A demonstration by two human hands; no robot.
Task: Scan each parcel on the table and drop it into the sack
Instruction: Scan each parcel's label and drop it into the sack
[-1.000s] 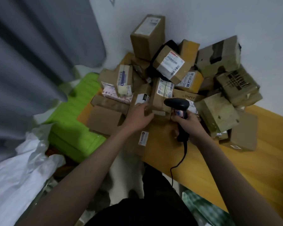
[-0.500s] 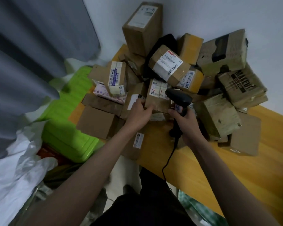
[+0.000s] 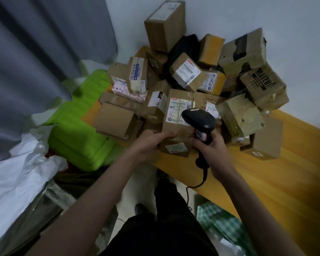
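Note:
A heap of several cardboard parcels covers the far corner of the wooden table [image 3: 266,182]. My left hand [image 3: 148,143] grips the near edge of a brown parcel [image 3: 175,111] with a white label marked with a red 4, tilted up out of the heap. My right hand [image 3: 211,146] holds a black barcode scanner [image 3: 199,120] by its handle, its head just over the label's right side. The scanner's cable [image 3: 196,183] hangs off the table edge. The white sack [image 3: 17,174] lies crumpled at the lower left.
A bright green case [image 3: 78,130] sits between the table and the sack. Grey curtains [image 3: 35,52] hang at the left, white walls stand behind the heap. A green checked bag [image 3: 222,226] lies on the floor by my legs.
My left hand has pulled the labelled parcel toward me and tipped its label upward. The scanner head has come over the label.

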